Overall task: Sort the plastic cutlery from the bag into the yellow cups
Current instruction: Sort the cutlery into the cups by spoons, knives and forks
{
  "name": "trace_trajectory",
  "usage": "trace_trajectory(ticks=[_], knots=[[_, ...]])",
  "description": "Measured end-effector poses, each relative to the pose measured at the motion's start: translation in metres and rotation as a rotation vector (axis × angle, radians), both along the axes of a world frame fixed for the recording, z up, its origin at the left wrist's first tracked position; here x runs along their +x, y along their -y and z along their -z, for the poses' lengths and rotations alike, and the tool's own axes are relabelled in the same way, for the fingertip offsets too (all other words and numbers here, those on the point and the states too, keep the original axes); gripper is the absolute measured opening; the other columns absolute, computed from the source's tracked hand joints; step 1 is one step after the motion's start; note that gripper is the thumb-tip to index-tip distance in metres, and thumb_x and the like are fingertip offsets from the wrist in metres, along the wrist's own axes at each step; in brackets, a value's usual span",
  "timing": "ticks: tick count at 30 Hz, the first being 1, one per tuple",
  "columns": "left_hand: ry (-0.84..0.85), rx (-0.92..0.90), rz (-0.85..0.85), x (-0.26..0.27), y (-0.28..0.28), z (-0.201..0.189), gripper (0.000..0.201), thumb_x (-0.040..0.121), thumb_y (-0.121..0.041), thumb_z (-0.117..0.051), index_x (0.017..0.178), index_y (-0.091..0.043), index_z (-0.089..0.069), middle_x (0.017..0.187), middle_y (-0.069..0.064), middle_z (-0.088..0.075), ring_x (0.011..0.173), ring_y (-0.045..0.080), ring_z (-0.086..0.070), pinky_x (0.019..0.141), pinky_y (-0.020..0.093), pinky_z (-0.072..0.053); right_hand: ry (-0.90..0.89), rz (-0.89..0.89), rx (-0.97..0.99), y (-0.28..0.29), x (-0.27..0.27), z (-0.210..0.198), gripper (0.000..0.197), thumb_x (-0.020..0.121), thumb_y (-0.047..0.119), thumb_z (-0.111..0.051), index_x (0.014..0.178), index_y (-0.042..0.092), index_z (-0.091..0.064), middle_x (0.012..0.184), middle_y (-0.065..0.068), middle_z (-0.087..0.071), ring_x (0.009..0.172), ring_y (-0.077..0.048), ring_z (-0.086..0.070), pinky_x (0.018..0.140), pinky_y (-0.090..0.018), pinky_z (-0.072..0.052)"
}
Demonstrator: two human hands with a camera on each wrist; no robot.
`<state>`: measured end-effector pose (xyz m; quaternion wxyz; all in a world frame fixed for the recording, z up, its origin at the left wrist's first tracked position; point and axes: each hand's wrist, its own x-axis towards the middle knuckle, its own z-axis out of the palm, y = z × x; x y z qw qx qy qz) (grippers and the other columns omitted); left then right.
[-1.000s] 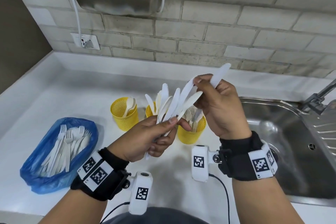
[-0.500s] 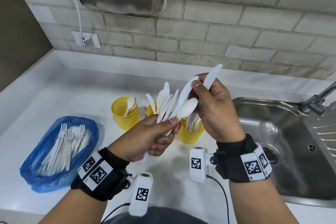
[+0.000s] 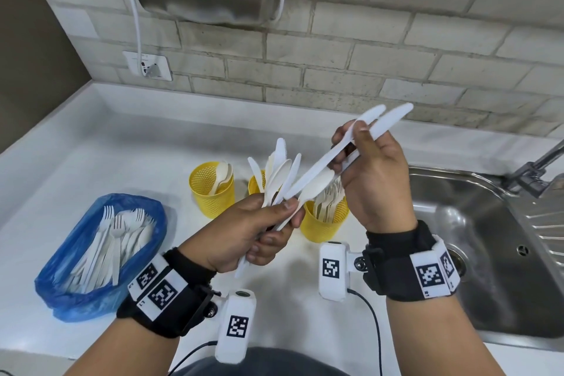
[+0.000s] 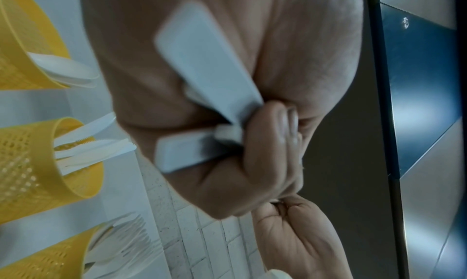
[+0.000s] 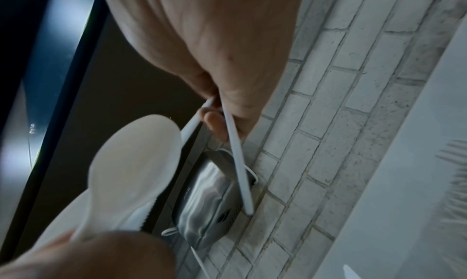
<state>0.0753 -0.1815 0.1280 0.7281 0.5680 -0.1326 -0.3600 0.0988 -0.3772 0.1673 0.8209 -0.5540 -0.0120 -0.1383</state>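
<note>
White plastic knives (image 3: 360, 137) and cream spoons (image 3: 314, 185); three yellow perforated mesh cups (image 3: 210, 195); translucent blue bag (image 3: 76, 293) of white forks (image 3: 117, 232); white surface (image 3: 91, 156); grey-white brick-pattern wall (image 3: 366, 64); black wristbands (image 3: 399, 265) bearing black-and-white square markers; silver sink (image 3: 503, 253).

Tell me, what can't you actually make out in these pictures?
- Middle yellow cup, head view: mostly hidden behind the cutlery bundle gripped by the left hand.
- Forks deep in the blue bag: overlapping, uncountable.
- Right wrist view: a blurred spoon bowl hides the left hand's bundle.
- Tap: cut off by the right edge.
</note>
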Motion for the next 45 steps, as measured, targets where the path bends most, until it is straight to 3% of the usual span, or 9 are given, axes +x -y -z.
trace_trajectory(ticks=[5,10,16,20,23,29,35,39,45], knots=[[-0.011,-0.007,0.007,0.001,-0.002,-0.001,0.028,0.101,-0.038,-0.050,0.083,-0.018,-0.056,0.059,0.000,-0.024,0.044,0.009,-0.015,0.042,0.016,-0.019,0.083,0.231,0.267,0.008,0.003,-0.004,0.021,0.113,0.017,-0.031,0.102,0.007,-0.046,0.081,-0.018,-0.068,0.071,-0.035,-0.069,0.071,-0.043,-0.059],[-0.009,-0.012,0.008,0.001,-0.002,-0.001,0.028,0.100,-0.039,-0.050,0.084,-0.017,-0.054,0.059,0.000,-0.024,0.045,0.010,-0.015,0.042,0.016,-0.018,0.204,0.313,0.068,0.005,-0.004,-0.006,0.012,0.114,0.024,-0.031,0.110,0.013,-0.035,0.073,-0.006,-0.050,0.040,-0.022,-0.042,0.044,-0.026,-0.038],[-0.002,-0.008,0.010,0.000,-0.003,-0.002,0.028,0.101,-0.039,-0.050,0.083,-0.018,-0.055,0.058,-0.001,-0.024,0.045,0.010,-0.014,0.042,0.016,-0.019,0.043,0.007,-0.265,-0.001,-0.002,0.006,0.016,0.096,0.027,-0.061,0.103,0.013,-0.065,0.055,0.011,-0.039,0.044,-0.010,-0.027,0.044,-0.019,-0.026],[-0.001,-0.004,0.010,-0.001,-0.004,-0.003,0.029,0.100,-0.040,-0.050,0.083,-0.018,-0.056,0.058,-0.001,-0.024,0.045,0.010,-0.014,0.042,0.016,-0.018,-0.040,-0.278,-0.413,-0.004,-0.006,0.006,0.014,0.090,0.022,-0.067,0.091,0.015,-0.078,0.060,-0.021,-0.037,0.048,-0.016,-0.027,0.046,-0.021,-0.026],[0.022,0.034,0.002,-0.002,-0.004,-0.002,0.029,0.099,-0.043,-0.052,0.084,-0.018,-0.057,0.059,0.001,-0.025,0.045,0.010,-0.015,0.043,0.019,-0.017,-0.043,-0.281,-0.421,-0.006,-0.009,0.003,0.013,0.087,0.016,-0.070,0.075,0.017,-0.076,0.063,-0.027,-0.035,0.050,-0.017,-0.028,0.045,-0.022,-0.028],[0.040,0.070,0.008,-0.004,-0.004,-0.002,0.028,0.100,-0.043,-0.053,0.085,-0.019,-0.058,0.061,0.001,-0.024,0.046,0.010,-0.016,0.043,0.019,-0.017,-0.090,-0.151,-0.120,0.000,-0.005,0.002,0.014,0.090,0.017,-0.061,0.077,0.021,-0.066,0.064,-0.008,-0.023,0.054,-0.022,-0.014,0.045,-0.023,-0.018],[0.040,0.069,0.035,-0.004,-0.002,-0.003,0.030,0.099,-0.044,-0.052,0.087,-0.018,-0.057,0.061,0.000,-0.023,0.047,0.012,-0.014,0.044,0.020,-0.016,-0.122,-0.342,-0.324,-0.001,-0.009,0.004,0.016,0.084,0.031,-0.075,0.081,0.016,-0.075,0.065,-0.012,-0.045,0.055,-0.021,-0.028,0.048,-0.029,-0.019],[0.053,0.083,0.037,-0.006,-0.002,-0.004,0.031,0.099,-0.046,-0.051,0.084,-0.019,-0.056,0.061,-0.001,-0.023,0.048,0.012,-0.014,0.045,0.020,-0.016,-0.127,-0.233,-0.258,-0.007,-0.010,0.000,0.024,0.105,0.023,-0.057,0.083,0.014,-0.063,0.060,-0.012,-0.035,0.051,-0.018,-0.029,0.046,-0.024,-0.024],[0.056,0.089,0.037,-0.005,-0.003,-0.003,0.033,0.099,-0.047,-0.050,0.081,-0.020,-0.054,0.061,-0.001,-0.021,0.048,0.011,-0.013,0.045,0.021,-0.013,-0.047,0.082,0.293,-0.002,0.001,-0.005,0.025,0.111,0.022,-0.040,0.092,0.011,-0.051,0.074,-0.010,-0.057,0.065,-0.029,-0.060,0.064,-0.038,-0.051]])
